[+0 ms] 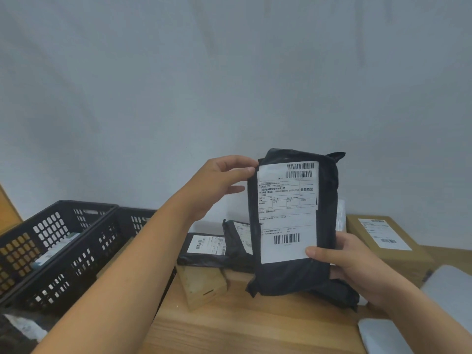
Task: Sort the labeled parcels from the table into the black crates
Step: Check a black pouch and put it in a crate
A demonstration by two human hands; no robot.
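A black plastic parcel [324,200] with a large white shipping label is held upright above the wooden table [242,328], label facing me. My right hand [352,264] grips its lower right edge, thumb on the label. My left hand [219,182] pinches the parcel's upper left corner between thumb and fingers. Two black crates stand at the left: the far crate [38,233] holds a parcel, and the near crate [84,261] sits beside it. More labeled parcels lie behind: a flat black one [204,249], another black one [237,241] and a brown cardboard box [388,241].
A small wooden block [201,284] sits under the flat black parcel. Two light grey flat packages [447,290] lie at the right near edge. A dark bag with a white label [20,328] is at the bottom left. A plain grey wall backs the table.
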